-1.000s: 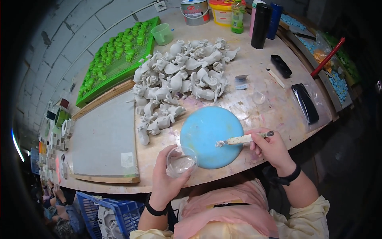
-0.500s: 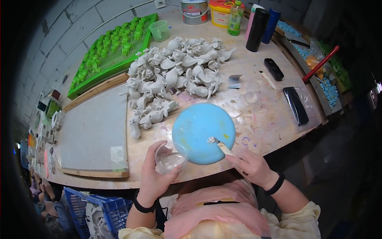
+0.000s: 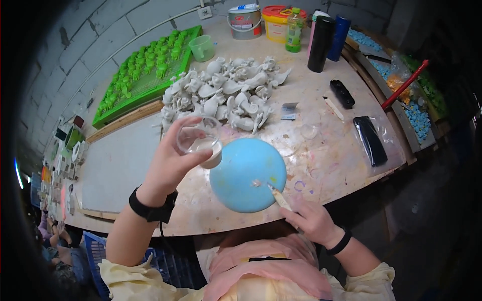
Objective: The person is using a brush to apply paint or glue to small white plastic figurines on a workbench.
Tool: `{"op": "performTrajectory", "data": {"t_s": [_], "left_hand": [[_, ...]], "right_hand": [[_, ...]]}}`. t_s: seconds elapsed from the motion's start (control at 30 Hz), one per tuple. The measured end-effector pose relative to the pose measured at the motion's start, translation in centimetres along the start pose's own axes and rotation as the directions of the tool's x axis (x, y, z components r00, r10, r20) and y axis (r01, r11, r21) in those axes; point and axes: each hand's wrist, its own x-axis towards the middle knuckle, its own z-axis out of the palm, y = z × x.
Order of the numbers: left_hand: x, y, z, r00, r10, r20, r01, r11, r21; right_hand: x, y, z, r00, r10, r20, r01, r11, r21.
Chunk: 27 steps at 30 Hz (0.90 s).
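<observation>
My left hand (image 3: 166, 156) is closed around a clear plastic cup (image 3: 200, 134), tilted, with some pale paste in its bottom. The cup hangs over the far left edge of a round blue disc (image 3: 243, 163) lying on the table. A small whitish dab of paste (image 3: 256, 183) sits on the disc. At the disc's near right edge, my right hand (image 3: 312, 221) grips a small spatula (image 3: 281, 199) with a pale handle. Its thin metal tip points at the dab, slightly apart from it. Beyond the disc lies a heap of grey-white moulded figurines (image 3: 221, 95).
A green tray (image 3: 150, 65) of green pieces stands far left, behind a grey board (image 3: 118, 160). A measuring cup (image 3: 202, 47), buckets (image 3: 244, 22), a bottle (image 3: 294, 32) and a black tumbler (image 3: 321, 45) line the back. A black pouch (image 3: 370, 140) lies right. A blue crate (image 3: 95, 256) is below left.
My left hand has lifted the cup away from the disc's near left edge to its far left side. The spatula tip has drawn back from the dab, which stays on the disc.
</observation>
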Motion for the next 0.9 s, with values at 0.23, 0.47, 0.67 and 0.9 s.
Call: {"op": "performTrajectory", "data": {"t_s": [0.23, 0.47, 0.67, 0.9], "left_hand": [[9.7, -0.5, 6.2, 0.999, -0.054, -0.001, 0.054, 0.988, 0.143], [19.0, -2.1, 12.4, 0.999, -0.031, -0.007, 0.032, 0.981, 0.194], [22.9, -4.8, 15.3, 0.986, -0.156, -0.057, 0.166, 0.909, 0.381], [25.1, -6.5, 16.1, 0.966, -0.258, 0.01, 0.227, 0.867, 0.443]], "right_hand": [[-0.4, 0.9, -1.1, 0.996, 0.043, -0.076, -0.031, 0.988, 0.154], [-1.2, 1.4, -1.5, 0.959, 0.16, -0.234, -0.071, 0.934, 0.349], [-1.9, 2.0, -2.2, 0.942, 0.228, -0.248, -0.108, 0.902, 0.418], [-2.5, 2.5, -3.4, 0.928, 0.295, -0.229, -0.176, 0.885, 0.43]]}}
